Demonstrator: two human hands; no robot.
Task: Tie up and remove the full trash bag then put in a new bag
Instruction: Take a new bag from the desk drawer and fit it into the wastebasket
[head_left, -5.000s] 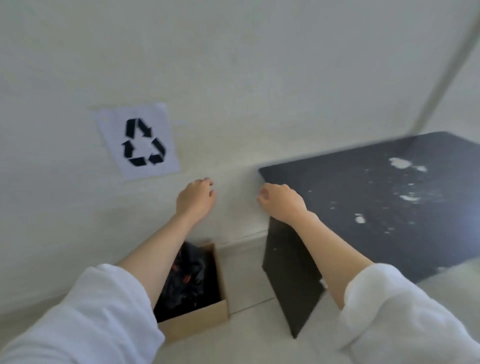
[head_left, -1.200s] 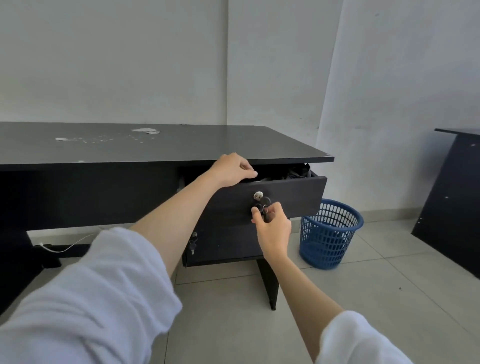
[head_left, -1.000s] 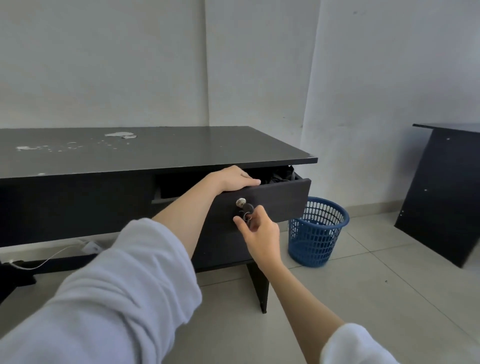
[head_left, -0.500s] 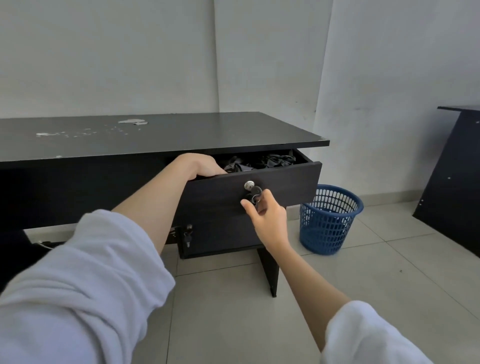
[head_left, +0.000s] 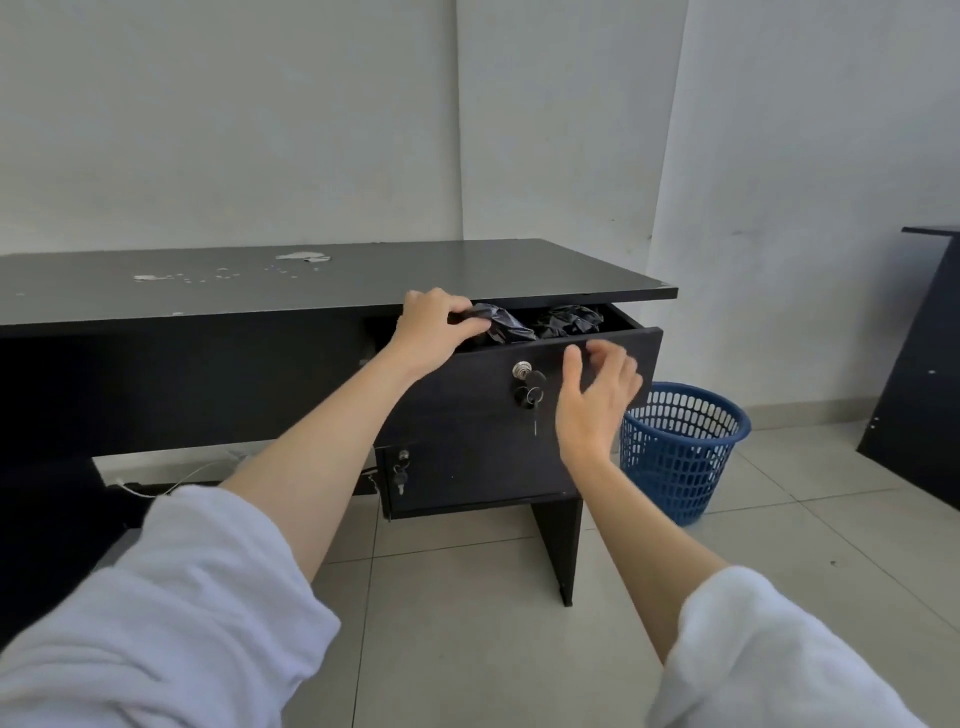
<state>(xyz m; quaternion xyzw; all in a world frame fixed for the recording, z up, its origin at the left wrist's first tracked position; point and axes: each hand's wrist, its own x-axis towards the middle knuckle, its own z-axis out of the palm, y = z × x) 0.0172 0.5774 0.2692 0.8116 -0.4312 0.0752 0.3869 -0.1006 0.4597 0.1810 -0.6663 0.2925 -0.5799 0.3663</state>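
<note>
Half a second on, the right hand (head_left: 597, 400) has let go of the keys (head_left: 530, 392) and lifted away to their right. The left hand (head_left: 434, 325) has gone from the drawer (head_left: 483, 384) edge onto a bag (head_left: 501, 325).

From where I stand, the long black table (head_left: 363, 275) runs along the pale wall, its top flecked with white marks. A second dark table (head_left: 919, 374) is well apart at the far right, cut off by the edge of view. The drawer is pulled out under the table's right end, above a small cabinet door (head_left: 467, 467). The blue bin (head_left: 675, 452) stands upright on the tiled floor (head_left: 467, 623), just beside the table's right end and partly behind the drawer's corner.

Both arms reach forward out of white sleeves. The left hand lies over the drawer's left rim, its fingers curled round the crumpled black bag inside. The right hand holds nothing. It hangs in front of the drawer face with its fingers spread and blurred. A second bag (head_left: 569, 319), also black and crumpled, lies in the drawer to the right of the first. The keys hang from the lock in the drawer face.
</note>
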